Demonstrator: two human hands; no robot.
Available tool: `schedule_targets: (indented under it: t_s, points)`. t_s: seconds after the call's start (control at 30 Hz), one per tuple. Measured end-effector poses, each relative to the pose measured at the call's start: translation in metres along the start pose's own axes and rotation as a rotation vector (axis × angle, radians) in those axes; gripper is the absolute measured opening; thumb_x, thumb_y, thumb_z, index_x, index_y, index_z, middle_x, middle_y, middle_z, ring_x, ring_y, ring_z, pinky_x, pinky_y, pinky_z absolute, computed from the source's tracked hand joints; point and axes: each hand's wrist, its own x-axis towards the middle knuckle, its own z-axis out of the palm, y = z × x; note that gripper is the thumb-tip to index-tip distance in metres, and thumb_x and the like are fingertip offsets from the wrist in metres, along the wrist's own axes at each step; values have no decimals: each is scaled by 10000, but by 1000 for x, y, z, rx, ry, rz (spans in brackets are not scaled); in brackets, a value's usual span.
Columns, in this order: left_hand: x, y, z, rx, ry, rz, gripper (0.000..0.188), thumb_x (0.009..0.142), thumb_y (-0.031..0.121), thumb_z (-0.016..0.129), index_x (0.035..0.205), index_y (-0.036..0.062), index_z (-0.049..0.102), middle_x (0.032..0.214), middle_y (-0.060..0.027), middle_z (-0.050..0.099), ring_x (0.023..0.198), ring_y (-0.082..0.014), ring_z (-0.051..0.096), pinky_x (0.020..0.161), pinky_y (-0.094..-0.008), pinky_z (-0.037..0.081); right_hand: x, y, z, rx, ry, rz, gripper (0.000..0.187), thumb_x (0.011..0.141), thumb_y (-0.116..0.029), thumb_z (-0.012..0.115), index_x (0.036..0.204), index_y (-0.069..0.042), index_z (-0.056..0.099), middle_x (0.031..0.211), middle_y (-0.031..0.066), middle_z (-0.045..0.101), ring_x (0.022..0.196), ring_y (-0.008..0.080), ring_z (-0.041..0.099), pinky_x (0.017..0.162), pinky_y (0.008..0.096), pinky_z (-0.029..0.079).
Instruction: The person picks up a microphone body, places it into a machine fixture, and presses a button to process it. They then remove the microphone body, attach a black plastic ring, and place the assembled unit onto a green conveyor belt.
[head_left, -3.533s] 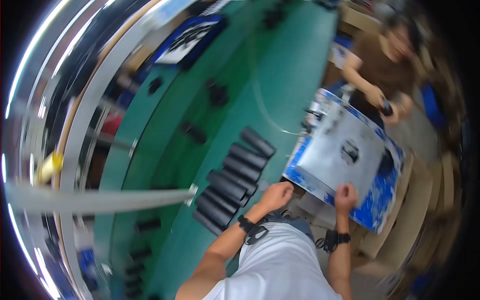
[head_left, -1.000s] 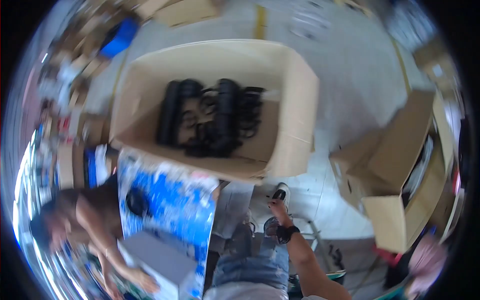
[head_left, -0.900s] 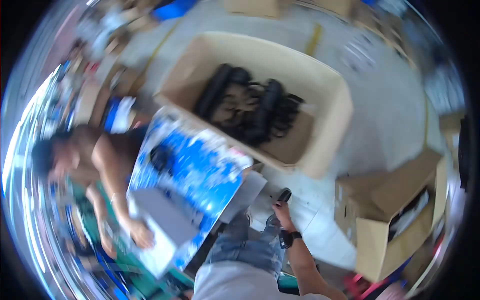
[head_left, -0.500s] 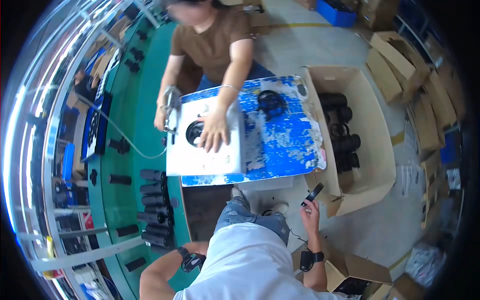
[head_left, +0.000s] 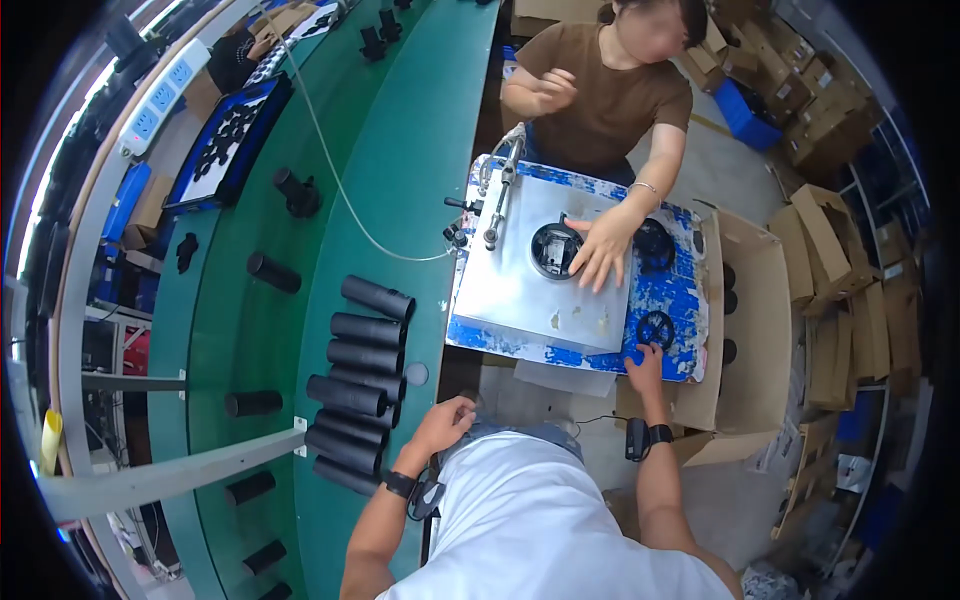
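Observation:
My right hand (head_left: pixel 645 366) reaches to the near right corner of a worn blue-and-white table (head_left: pixel 600 352). Its fingers grip the near edge of a black ring-shaped part (head_left: pixel 656 328) with spokes, which rests at the tabletop. By my lap, my left hand (head_left: pixel 446 424) hangs with curled fingers and nothing visible in it. On the table stands a white box-like fixture (head_left: pixel 520 305) with a metal clamp (head_left: pixel 505 190). A round black part (head_left: pixel 556 250) sits in its top, and a co-worker's hand (head_left: pixel 604 248) lies over that part's right side.
Several black tubes (head_left: pixel 358 358) lie on the green bench (head_left: pixel 400 180) to my left. Farther right on the table is another black ring (head_left: pixel 655 246). A large cardboard box (head_left: pixel 755 350) holding black parts adjoins the table. A thin hose (head_left: pixel 345 190) crosses the bench.
My right hand has brought the black ring from beside the table onto its corner. My left hand has come into clearer view. The co-worker's other hand has lifted from the clamp.

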Motion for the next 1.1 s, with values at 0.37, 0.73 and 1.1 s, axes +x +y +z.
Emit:
schedule_targets:
  t_s: [0.37, 0.73, 1.1]
  points:
    - [119, 125, -51, 292, 272, 637, 297, 822, 70, 595, 1118, 44, 587, 1050, -149, 617, 802, -348, 640, 714, -395, 535, 52, -228, -102, 220, 293, -213, 333, 813, -293, 712, 949, -1, 630, 842, 167, 691, 776, 277, 683, 695, 363, 532]
    - [241, 145, -49, 841, -15, 609, 256, 827, 298, 638, 1002, 111, 626, 1001, -88, 661, 773, -292, 691, 660, -420, 556, 177, -296, -71, -619, -451, -539, 388, 667, -349, 647, 876, -31, 726, 914, 212, 693, 881, 366, 678, 758, 456, 538]
    - [269, 128, -29, 709, 152, 828, 310, 808, 407, 655, 779, 100, 681, 795, -102, 689, 720, -303, 680, 609, -429, 541, 170, -305, -91, -626, -303, -472, 371, 633, -257, 668, 827, 58, 685, 900, 299, 659, 891, 436, 646, 819, 487, 517]
